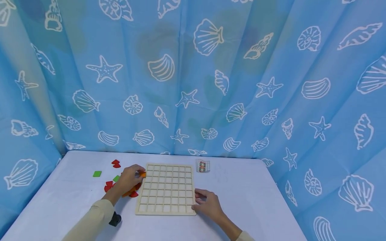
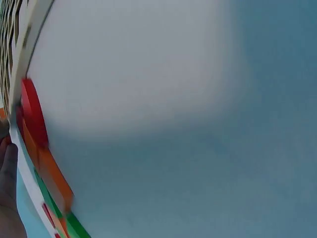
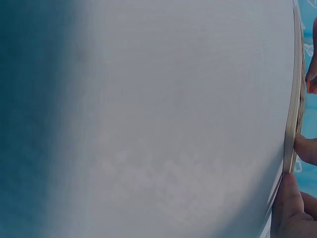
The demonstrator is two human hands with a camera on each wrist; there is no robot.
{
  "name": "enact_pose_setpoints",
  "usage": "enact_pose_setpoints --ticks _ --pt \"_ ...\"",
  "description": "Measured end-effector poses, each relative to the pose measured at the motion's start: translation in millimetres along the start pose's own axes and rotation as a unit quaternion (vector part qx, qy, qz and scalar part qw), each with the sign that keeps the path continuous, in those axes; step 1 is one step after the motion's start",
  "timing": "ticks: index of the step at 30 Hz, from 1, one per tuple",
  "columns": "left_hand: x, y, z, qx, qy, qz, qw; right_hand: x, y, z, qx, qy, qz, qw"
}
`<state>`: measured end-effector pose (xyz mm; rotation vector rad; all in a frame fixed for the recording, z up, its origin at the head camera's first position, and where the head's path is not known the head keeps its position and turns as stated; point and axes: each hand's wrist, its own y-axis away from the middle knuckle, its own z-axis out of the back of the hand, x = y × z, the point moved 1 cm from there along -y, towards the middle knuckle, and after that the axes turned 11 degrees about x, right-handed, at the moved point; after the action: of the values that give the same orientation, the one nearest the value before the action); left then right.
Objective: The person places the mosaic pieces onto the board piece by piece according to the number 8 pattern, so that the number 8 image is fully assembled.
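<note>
A pale wooden grid board [image 1: 166, 189] with rows of square cells lies on the table. My left hand [image 1: 129, 180] is at its upper left edge and pinches a small orange piece [image 1: 143, 174] between thumb and fingers. Below that hand, red and orange pieces [image 1: 132, 193] lie in a loose pile beside the board, partly hidden by the hand and wrist. My right hand [image 1: 208, 205] grips the board's lower right edge. In the right wrist view its thumb [image 3: 306, 148] lies over the rim while a finger [image 3: 291, 196] touches the side.
Left of the pile lie a green square [image 1: 97, 173], red pieces [image 1: 116, 163] and another green piece [image 1: 116, 178]. A small gridded pattern card [image 1: 203, 166] sits past the board's upper right corner. A blue shell-print curtain [image 1: 187, 83] hangs behind the white table [image 1: 241, 187].
</note>
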<state>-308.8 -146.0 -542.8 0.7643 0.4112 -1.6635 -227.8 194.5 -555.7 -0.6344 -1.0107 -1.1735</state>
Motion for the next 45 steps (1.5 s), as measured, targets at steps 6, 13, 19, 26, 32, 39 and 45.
enact_pose_setpoints --ticks 6,13,19,26,32,39,45 --pt "-19.1 -11.3 -14.1 -0.001 0.000 -0.040 0.9992 -4.7 -0.1 2.4 0.003 -0.006 0.002 1.000" --pt "-42.3 -27.4 -32.9 -0.012 -0.017 -0.118 0.9927 -8.6 -2.6 5.4 0.021 -0.040 0.019 0.999" --pt "-53.3 -35.8 -46.4 -0.013 -0.023 -0.150 0.9883 -8.1 -3.5 2.2 0.032 -0.059 0.032 0.997" --pt "-63.6 -45.0 -56.6 -0.006 -0.059 -0.153 0.9864 -8.8 -3.0 2.1 0.027 -0.047 0.025 0.998" --pt "-73.9 -45.1 -54.5 0.003 -0.056 -0.145 0.9879 -7.0 -3.7 5.2 0.018 -0.041 0.029 0.999" --pt "-79.9 -36.6 -51.1 0.024 -0.135 -0.152 0.9788 -4.3 -3.5 4.9 0.015 -0.034 0.033 0.999" --pt "-78.2 -30.8 -57.0 0.023 -0.154 -0.139 0.9780 -5.3 -3.6 3.6 0.010 -0.025 0.028 0.999"
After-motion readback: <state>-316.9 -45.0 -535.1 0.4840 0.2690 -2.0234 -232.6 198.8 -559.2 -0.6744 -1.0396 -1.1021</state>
